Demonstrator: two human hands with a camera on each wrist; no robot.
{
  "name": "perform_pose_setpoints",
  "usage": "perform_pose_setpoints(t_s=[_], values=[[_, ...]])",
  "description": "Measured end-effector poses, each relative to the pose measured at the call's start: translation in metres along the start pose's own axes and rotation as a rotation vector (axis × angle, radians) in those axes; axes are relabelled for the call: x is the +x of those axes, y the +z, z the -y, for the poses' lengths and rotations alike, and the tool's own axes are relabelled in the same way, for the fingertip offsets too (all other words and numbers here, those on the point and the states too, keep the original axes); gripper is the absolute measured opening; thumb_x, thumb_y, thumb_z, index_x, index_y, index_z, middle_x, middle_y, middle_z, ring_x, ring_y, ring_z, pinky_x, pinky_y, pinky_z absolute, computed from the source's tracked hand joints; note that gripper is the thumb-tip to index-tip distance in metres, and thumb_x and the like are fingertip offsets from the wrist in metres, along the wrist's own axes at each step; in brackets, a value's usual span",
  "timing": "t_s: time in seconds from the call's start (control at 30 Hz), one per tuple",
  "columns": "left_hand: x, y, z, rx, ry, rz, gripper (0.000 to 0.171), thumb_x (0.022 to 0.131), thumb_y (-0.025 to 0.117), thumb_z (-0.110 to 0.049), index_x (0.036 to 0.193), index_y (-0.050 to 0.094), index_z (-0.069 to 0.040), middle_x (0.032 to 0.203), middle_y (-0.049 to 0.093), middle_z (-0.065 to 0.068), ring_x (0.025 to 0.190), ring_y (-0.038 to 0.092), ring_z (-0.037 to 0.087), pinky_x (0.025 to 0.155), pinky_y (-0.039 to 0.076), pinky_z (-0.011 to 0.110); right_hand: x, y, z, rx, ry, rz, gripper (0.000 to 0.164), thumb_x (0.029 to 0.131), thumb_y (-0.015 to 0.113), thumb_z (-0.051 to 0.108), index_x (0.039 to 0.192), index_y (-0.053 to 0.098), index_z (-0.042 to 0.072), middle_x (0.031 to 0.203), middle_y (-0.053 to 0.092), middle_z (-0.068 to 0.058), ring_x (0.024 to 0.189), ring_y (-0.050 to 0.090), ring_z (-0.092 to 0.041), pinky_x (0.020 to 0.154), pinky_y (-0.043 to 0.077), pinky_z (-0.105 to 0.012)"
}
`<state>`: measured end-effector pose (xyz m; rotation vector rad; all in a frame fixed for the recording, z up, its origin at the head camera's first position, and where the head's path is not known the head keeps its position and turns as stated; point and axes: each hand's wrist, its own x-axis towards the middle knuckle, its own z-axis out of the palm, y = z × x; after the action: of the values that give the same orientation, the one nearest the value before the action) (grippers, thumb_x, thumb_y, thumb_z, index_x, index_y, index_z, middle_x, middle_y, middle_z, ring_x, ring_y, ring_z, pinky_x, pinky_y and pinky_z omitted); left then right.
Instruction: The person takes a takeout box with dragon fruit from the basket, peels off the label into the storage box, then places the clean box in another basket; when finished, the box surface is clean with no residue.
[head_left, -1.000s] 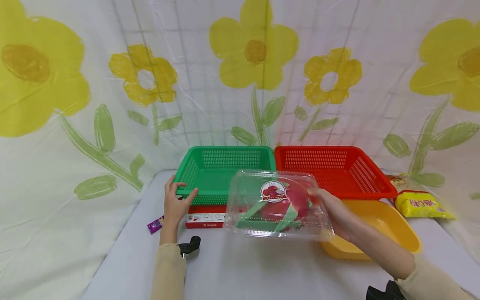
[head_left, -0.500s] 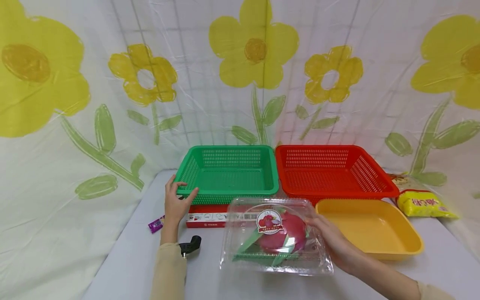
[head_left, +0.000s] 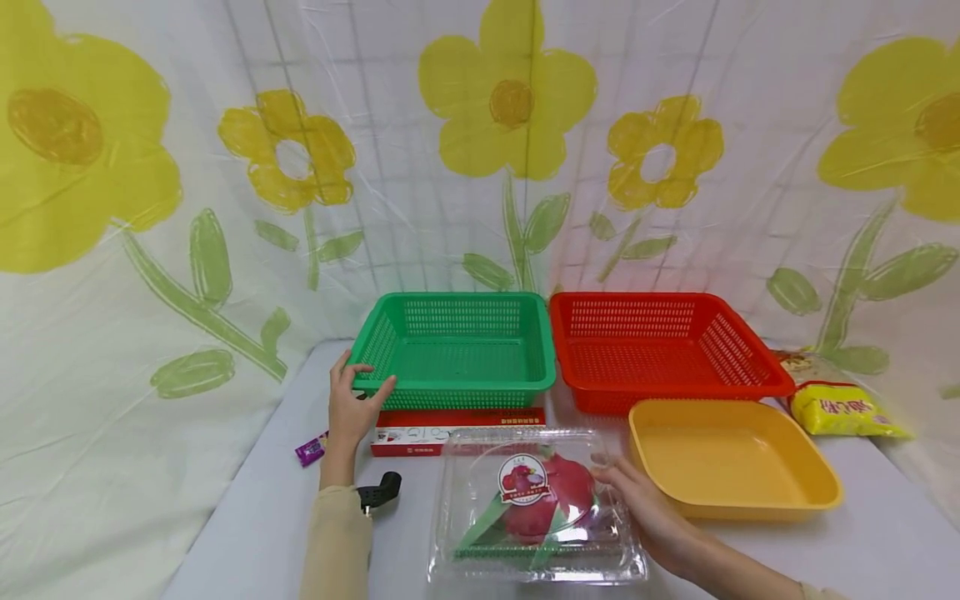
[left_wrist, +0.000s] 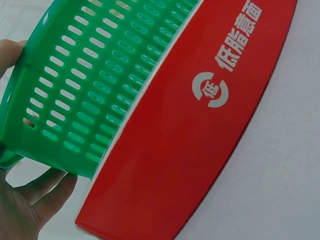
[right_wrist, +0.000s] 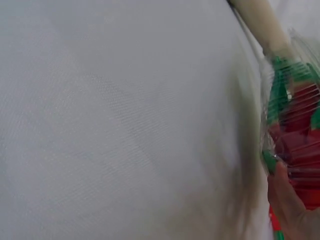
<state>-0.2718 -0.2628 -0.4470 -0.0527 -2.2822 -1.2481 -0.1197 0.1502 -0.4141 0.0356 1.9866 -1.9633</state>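
In the head view my left hand (head_left: 354, 414) grips the front left corner of a green basket (head_left: 465, 386), thumb at the front and fingers along the left side. The left wrist view shows fingers against the basket's slotted wall (left_wrist: 77, 85). My right hand (head_left: 651, 512) holds a clear plastic clamshell box (head_left: 463, 479) by its right side, low over the front of the table. Inside lies a red dragon fruit (head_left: 573, 485) with green leafy strips, and a round sticker is on the lid. The right wrist view catches the box (right_wrist: 295, 120) blurred at its right edge.
A long red and white box (head_left: 420, 437) lies before the green basket. To its left is a purple packet (head_left: 311, 450). On the right stand a red basket (head_left: 667, 388), a yellow tub (head_left: 735, 467) and a yellow bag (head_left: 847, 408). A flowered curtain hangs behind.
My right hand has brought the clamshell box down and toward me, away from in front of the baskets. More of the red and white box now shows. The left hand has stayed put.
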Motion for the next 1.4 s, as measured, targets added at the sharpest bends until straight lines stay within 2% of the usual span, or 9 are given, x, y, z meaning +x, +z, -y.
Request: perform_pose_setpoints(t_s=[0.17, 0.4, 0.73, 0.9, 1.0, 1.1, 1.23, 1.3, 1.4], values=[[0.000, 0.000, 0.000, 0.000, -0.003, 0.007, 0.047, 0.086, 0.075, -0.032, 0.114, 0.057, 0.001, 0.159, 0.022, 0.017, 0.144, 0.023, 0.041, 0.105, 0.034, 0.064, 0.003, 0.000, -0.006, -0.018, -0.003, -0.063, 0.058, 0.100, 0.048, 0.024, 0.148, 0.029, -0.004, 0.136, 0.042, -0.031, 0.114, 0.048, -0.034, 0.078, 0.050, -0.038], [-0.002, 0.000, -0.001, -0.008, -0.012, 0.004, 0.047, 0.086, 0.075, -0.031, 0.114, 0.057, 0.002, 0.159, 0.022, 0.015, 0.144, 0.023, 0.040, 0.103, 0.037, 0.063, 0.008, -0.003, -0.009, -0.006, -0.003, -0.037, 0.060, 0.101, 0.046, 0.025, 0.150, 0.025, -0.002, 0.133, 0.042, -0.028, 0.099, 0.052, -0.026, 0.076, 0.052, -0.038], [-0.002, 0.002, 0.000, -0.012, -0.011, 0.000, 0.046, 0.086, 0.075, -0.032, 0.113, 0.058, 0.001, 0.159, 0.022, 0.015, 0.144, 0.024, 0.040, 0.096, 0.043, 0.061, 0.013, -0.003, -0.010, -0.005, 0.003, -0.054, 0.063, 0.101, 0.047, 0.026, 0.153, 0.023, 0.000, 0.135, 0.041, -0.028, 0.091, 0.054, -0.025, 0.071, 0.052, -0.037], [-0.002, 0.003, 0.000, -0.014, -0.009, 0.005, 0.046, 0.086, 0.075, -0.032, 0.114, 0.057, 0.001, 0.159, 0.022, 0.017, 0.143, 0.024, 0.041, 0.099, 0.040, 0.063, 0.013, -0.003, -0.009, -0.009, 0.020, -0.074, 0.065, 0.100, 0.049, 0.029, 0.152, 0.025, -0.002, 0.154, 0.025, -0.028, 0.119, 0.047, -0.037, 0.091, 0.046, -0.042], [-0.001, 0.003, 0.001, -0.006, -0.009, 0.009, 0.046, 0.086, 0.074, -0.032, 0.114, 0.057, 0.001, 0.159, 0.022, 0.017, 0.144, 0.023, 0.041, 0.103, 0.036, 0.064, 0.012, -0.003, -0.007, -0.010, 0.053, -0.085, 0.060, 0.100, 0.048, 0.030, 0.147, 0.032, -0.003, 0.144, 0.036, -0.027, 0.119, 0.048, -0.035, 0.092, 0.045, -0.041], [-0.001, 0.002, 0.000, -0.008, -0.012, 0.010, 0.046, 0.086, 0.075, -0.032, 0.114, 0.057, 0.001, 0.159, 0.021, 0.016, 0.144, 0.023, 0.041, 0.100, 0.040, 0.062, 0.011, -0.003, -0.001, -0.018, 0.095, -0.110, 0.056, 0.100, 0.049, 0.031, 0.141, 0.036, -0.004, 0.125, 0.047, -0.021, 0.101, 0.051, -0.028, 0.078, 0.048, -0.038], [-0.001, 0.001, -0.001, -0.009, -0.013, 0.004, 0.046, 0.086, 0.075, -0.032, 0.114, 0.058, 0.000, 0.160, 0.021, 0.014, 0.144, 0.023, 0.040, 0.095, 0.045, 0.059, 0.011, -0.005, 0.010, -0.084, 0.111, -0.120, 0.065, 0.099, 0.049, 0.034, 0.147, 0.027, -0.003, 0.137, 0.041, -0.028, 0.116, 0.047, -0.044, 0.089, 0.049, -0.051], [0.000, 0.000, 0.000, -0.010, -0.013, 0.002, 0.046, 0.086, 0.075, -0.032, 0.114, 0.058, 0.001, 0.160, 0.021, 0.014, 0.144, 0.023, 0.040, 0.094, 0.045, 0.059, 0.012, -0.005, 0.015, -0.126, 0.100, -0.111, 0.071, 0.099, 0.049, 0.035, 0.151, 0.018, -0.004, 0.145, 0.033, -0.033, 0.126, 0.038, -0.054, 0.097, 0.043, -0.062], [0.000, 0.000, 0.001, -0.009, -0.014, 0.005, 0.047, 0.086, 0.075, -0.032, 0.115, 0.058, 0.001, 0.160, 0.021, 0.014, 0.144, 0.023, 0.040, 0.097, 0.043, 0.059, 0.013, -0.003, 0.017, -0.170, 0.075, -0.111, 0.074, 0.098, 0.051, 0.033, 0.152, 0.015, -0.004, 0.149, 0.027, -0.035, 0.133, 0.030, -0.056, 0.101, 0.034, -0.070]])
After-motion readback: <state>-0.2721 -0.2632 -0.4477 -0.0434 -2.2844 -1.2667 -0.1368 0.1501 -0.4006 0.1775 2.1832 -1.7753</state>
